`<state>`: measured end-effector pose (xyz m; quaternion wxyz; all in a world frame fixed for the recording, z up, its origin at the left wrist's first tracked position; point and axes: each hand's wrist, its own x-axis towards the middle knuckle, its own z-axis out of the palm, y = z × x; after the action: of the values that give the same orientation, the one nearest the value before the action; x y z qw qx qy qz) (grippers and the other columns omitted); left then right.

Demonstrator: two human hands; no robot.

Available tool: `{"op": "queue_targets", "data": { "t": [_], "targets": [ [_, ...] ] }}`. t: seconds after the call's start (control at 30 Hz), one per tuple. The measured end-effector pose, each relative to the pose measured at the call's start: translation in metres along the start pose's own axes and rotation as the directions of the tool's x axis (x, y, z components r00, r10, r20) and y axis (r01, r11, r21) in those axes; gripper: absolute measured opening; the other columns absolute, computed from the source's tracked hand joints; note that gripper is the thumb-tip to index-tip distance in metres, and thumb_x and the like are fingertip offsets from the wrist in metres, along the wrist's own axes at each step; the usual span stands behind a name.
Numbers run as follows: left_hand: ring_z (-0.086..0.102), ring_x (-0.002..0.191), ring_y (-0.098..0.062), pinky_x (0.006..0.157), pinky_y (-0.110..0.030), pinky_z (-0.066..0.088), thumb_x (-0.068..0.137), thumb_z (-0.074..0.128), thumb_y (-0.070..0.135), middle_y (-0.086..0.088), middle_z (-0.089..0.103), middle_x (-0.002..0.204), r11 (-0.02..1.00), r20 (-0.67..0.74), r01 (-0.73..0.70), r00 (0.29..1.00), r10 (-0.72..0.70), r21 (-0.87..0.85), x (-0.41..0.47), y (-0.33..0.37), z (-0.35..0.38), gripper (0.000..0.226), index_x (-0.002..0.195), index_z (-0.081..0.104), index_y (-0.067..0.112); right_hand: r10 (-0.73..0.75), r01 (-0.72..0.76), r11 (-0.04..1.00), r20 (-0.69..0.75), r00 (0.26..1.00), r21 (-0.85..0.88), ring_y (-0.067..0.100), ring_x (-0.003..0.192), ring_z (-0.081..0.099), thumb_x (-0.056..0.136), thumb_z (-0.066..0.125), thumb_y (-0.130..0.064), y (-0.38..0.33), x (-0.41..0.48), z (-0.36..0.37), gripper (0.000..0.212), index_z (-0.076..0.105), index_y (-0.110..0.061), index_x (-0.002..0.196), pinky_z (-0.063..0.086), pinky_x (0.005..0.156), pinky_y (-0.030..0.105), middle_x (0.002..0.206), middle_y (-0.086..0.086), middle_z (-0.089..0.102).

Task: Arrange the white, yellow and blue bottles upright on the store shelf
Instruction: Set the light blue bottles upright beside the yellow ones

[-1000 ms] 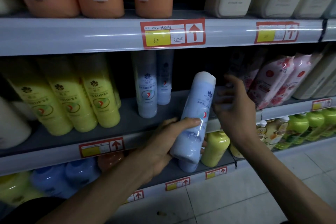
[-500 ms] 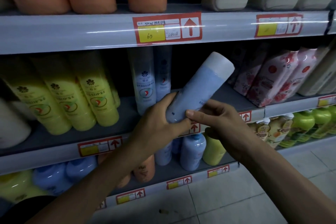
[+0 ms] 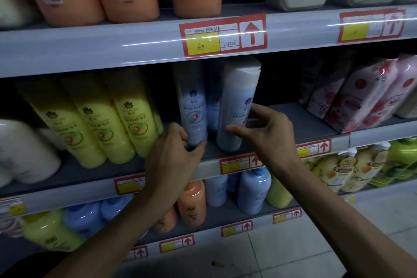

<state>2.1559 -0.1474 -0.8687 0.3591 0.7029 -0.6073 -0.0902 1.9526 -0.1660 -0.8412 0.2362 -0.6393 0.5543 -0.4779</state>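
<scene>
Right blue bottle [image 3: 237,101] stands on middle shelf [image 3: 316,124], long axis near upright. Right hand [image 3: 268,133] nearer, just right of it, fingers spread, no grip. Left hand [image 3: 173,156] grips left blue bottle [image 3: 194,110] at base.

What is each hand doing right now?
Left hand: holding the base of the left blue bottle.
Right hand: at the right blue bottle, grip cannot be told.

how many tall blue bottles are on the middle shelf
3: the left bottle, its base gripped by the left hand; the right bottle, at the right hand; the rear bottle, between them. Others may hide behind.
</scene>
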Motion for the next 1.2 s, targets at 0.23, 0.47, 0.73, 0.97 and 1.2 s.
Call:
{"op": "queue_targets", "data": {
  "t": [0.23, 0.47, 0.73, 0.97, 1.2],
  "targets": [
    [0.068, 0.098, -0.03, 0.07, -0.038, 0.049, 0.079, 0.078, 0.064, -0.003, 0.069, 0.106, 0.996, 0.027, 0.074, 0.997, -0.075, 0.041, 0.013, 0.006, 0.007, 0.06, 0.111, 0.053, 0.019, 0.017, -0.023, 0.994, -0.055, 0.998, -0.107, -0.002, 0.089, 0.071, 0.074, 0.085, -0.049, -0.004, 0.008, 0.016, 0.044, 0.075, -0.036, 0.115, 0.061, 0.082, 0.039, 0.096, -0.019, 0.078],
    [0.068, 0.106, -0.038, 0.077, -0.041, 0.051, 0.079, 0.077, 0.065, -0.012, 0.07, 0.117, 0.989, -0.019, 0.123, 0.992, -0.122, 0.085, 0.018, 0.011, 0.016, 0.066, 0.113, 0.056, 0.012, 0.103, -0.102, 0.978, -0.003, 0.995, -0.18, 0.006, 0.098, 0.069, 0.067, 0.095, -0.035, 0.009, 0.006, 0.025, 0.064, 0.068, -0.022, 0.124, 0.056, 0.083, 0.028, 0.109, -0.008, 0.076],
    [0.068, 0.108, -0.035, 0.078, -0.041, 0.052, 0.08, 0.075, 0.066, -0.008, 0.07, 0.118, 0.987, -0.04, 0.098, 0.995, -0.094, 0.13, 0.015, 0.007, 0.017, 0.062, 0.113, 0.06, 0.015, 0.185, -0.188, 0.954, -0.035, 0.982, -0.235, 0.016, 0.099, 0.071, 0.069, 0.093, -0.037, 0.016, 0.002, 0.039, 0.054, 0.067, -0.02, 0.113, 0.049, 0.077, 0.026, 0.108, -0.004, 0.076],
    [0.068, 0.105, -0.035, 0.077, -0.043, 0.055, 0.079, 0.077, 0.064, -0.008, 0.069, 0.115, 0.992, -0.046, 0.082, 0.996, -0.077, 0.101, 0.014, 0.003, 0.019, 0.06, 0.11, 0.061, 0.015, 0.18, -0.186, 0.946, -0.047, 0.982, -0.265, 0.02, 0.101, 0.072, 0.068, 0.092, -0.045, 0.015, 0.002, 0.044, 0.057, 0.069, -0.023, 0.116, 0.058, 0.084, 0.038, 0.109, -0.005, 0.076],
    [0.069, 0.103, -0.035, 0.078, -0.044, 0.056, 0.079, 0.076, 0.064, -0.007, 0.07, 0.113, 0.993, -0.048, 0.074, 0.996, -0.07, 0.095, 0.013, 0.003, 0.02, 0.058, 0.108, 0.062, 0.015, 0.18, -0.19, 0.933, -0.061, 0.982, -0.304, 0.021, 0.103, 0.071, 0.069, 0.089, -0.054, 0.011, -0.001, 0.045, 0.06, 0.068, -0.023, 0.116, 0.056, 0.08, 0.036, 0.109, -0.005, 0.075]
  ]
}}
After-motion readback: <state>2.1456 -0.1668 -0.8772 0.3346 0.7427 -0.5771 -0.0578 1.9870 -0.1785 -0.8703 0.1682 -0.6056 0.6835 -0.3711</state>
